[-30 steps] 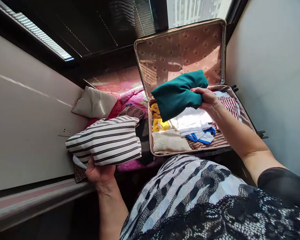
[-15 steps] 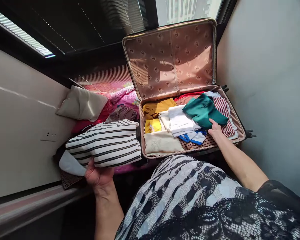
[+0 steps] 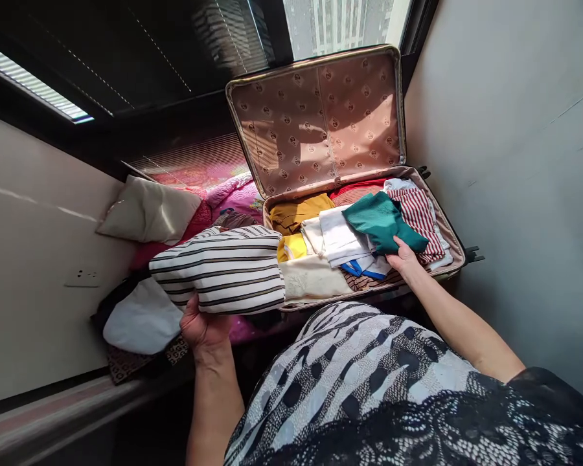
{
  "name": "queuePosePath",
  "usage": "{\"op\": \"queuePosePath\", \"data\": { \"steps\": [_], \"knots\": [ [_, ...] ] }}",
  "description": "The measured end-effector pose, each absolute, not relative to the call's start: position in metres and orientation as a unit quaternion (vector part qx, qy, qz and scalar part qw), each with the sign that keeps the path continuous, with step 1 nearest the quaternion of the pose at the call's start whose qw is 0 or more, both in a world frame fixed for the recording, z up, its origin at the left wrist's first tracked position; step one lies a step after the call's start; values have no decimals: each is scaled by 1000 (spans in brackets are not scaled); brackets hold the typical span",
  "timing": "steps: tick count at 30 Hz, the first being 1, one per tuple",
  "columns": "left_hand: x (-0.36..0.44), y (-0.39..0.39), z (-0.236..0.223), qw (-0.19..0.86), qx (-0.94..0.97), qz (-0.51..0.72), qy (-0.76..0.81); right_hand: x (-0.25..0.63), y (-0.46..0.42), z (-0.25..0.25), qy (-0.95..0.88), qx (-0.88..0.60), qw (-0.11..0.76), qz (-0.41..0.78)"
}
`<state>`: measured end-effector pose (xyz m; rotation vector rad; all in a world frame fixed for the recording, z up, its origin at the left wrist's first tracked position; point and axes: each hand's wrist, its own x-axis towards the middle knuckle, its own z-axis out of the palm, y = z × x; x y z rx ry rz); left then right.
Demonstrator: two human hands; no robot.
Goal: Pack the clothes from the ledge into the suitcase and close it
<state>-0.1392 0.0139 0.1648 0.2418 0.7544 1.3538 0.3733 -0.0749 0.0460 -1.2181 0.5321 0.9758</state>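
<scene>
My left hand [image 3: 206, 327] is closed on the near edge of a folded white garment with black stripes [image 3: 223, 268], its fingers hidden beneath the cloth. The garment's right end overlaps the left rim of an open suitcase [image 3: 459, 266]. Inside the case, my right hand [image 3: 403, 257] pinches the near edge of a folded dark green garment [image 3: 376, 220]. Under and beside the green cloth lie a white folded garment [image 3: 342, 236], a red-and-white striped one [image 3: 420, 217] and a blue-trimmed white one [image 3: 369, 266]. A cream folded garment [image 3: 315, 281] lies at the near left corner.
Mustard [image 3: 298, 213] and yellow [image 3: 291, 247] clothes fill the case's left side. The raised lid [image 3: 320, 123] leans toward the window. Left of the case are a pale cushion [image 3: 150, 210], pink bedding [image 3: 240, 197] and a white cloth [image 3: 143, 317]. A wall [image 3: 515, 129] stands close on the right.
My left hand has carried the striped garment rightward over the suitcase's left edge, uncovering more of the white cloth. My right hand stays on the green garment. The view has shifted slightly.
</scene>
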Motion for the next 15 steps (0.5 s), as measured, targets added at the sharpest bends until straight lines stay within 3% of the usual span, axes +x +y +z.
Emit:
{"op": "queuePosePath", "data": {
  "steps": [6, 11, 15],
  "knots": [
    [-135, 12, 161, 721, 138, 593, 330, 362, -83, 56, 246, -558, 649, 455],
    [-129, 7, 171, 700, 56, 624, 342, 366, -60, 76, 217, -549, 670, 449],
    [-130, 0, 176, 695, 100, 626, 338, 376, -30, 95, 188, -545, 684, 447]
  ]
}}
